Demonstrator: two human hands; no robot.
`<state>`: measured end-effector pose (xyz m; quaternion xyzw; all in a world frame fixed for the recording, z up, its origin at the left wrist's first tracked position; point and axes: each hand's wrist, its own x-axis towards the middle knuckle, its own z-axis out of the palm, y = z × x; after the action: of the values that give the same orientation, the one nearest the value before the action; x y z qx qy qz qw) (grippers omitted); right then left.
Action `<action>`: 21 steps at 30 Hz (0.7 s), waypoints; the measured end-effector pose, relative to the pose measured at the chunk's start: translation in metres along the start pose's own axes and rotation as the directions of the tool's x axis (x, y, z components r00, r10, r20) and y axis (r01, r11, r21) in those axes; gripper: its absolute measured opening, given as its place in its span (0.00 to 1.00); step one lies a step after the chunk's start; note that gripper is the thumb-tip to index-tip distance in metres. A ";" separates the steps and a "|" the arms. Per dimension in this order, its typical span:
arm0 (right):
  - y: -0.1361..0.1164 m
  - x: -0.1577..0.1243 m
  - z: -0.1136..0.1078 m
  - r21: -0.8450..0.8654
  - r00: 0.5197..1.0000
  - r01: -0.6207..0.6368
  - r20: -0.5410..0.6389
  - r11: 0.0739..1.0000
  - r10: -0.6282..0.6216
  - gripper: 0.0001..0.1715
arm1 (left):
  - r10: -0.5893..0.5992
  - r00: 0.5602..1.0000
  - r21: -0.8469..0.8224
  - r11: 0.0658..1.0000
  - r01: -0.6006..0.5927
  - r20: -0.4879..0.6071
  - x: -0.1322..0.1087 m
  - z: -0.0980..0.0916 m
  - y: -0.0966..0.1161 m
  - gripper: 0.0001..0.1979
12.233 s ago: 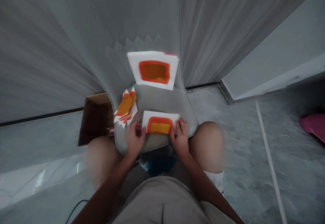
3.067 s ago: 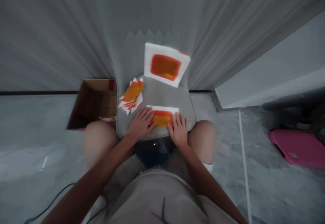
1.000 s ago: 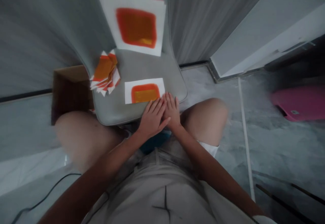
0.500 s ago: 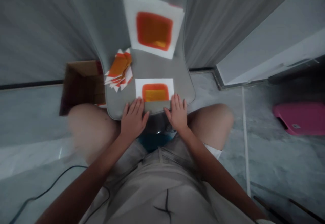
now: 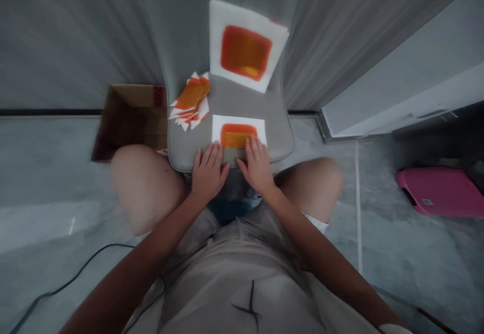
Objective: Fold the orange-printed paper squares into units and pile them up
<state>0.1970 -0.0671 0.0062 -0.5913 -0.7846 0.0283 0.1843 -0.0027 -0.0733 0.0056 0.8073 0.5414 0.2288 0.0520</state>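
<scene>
A folded white paper with an orange-and-gold centre (image 5: 239,132) lies near the front of a grey chair seat (image 5: 276,132). My left hand (image 5: 207,171) lies flat at the seat's front edge, fingers stretched out, their tips at the paper's lower left. My right hand (image 5: 258,165) lies flat too, its fingers resting on the paper's lower right. A pile of folded orange-and-white papers (image 5: 190,100) sits at the seat's back left. A stack of unfolded sheets (image 5: 247,46) leans against the chair back.
An open cardboard box (image 5: 130,122) stands on the floor left of the chair, by my left knee. A pink flat object (image 5: 438,192) lies on the floor at right. A dark cable (image 5: 56,288) runs over the floor at lower left. Grey curtains hang behind.
Both hands have slid forward from the seat's front edge toward the paper, and the right fingers now rest on it. A second ago the two hands were together at its right corner.
</scene>
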 end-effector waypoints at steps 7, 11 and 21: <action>-0.002 -0.006 0.000 0.042 0.992 0.094 0.084 0.995 -0.097 0.37 | 0.054 0.998 -0.022 0.998 -0.055 -0.034 -0.013 -0.001 -0.003 0.33; 0.021 -0.024 -0.007 0.096 0.978 0.170 0.104 0.981 -0.180 0.37 | 0.201 0.977 -0.064 0.977 -0.205 -0.073 -0.016 -0.004 -0.002 0.27; 0.077 -0.024 -0.027 0.000 0.984 0.137 0.119 0.991 -0.136 0.40 | 0.353 0.934 -0.022 0.936 -0.352 0.055 0.010 -0.004 -0.022 0.27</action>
<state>0.2815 -0.0718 0.0047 -0.5344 -0.8328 0.0474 0.1363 -0.0201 -0.0564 0.0052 0.8973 0.3847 0.2141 0.0307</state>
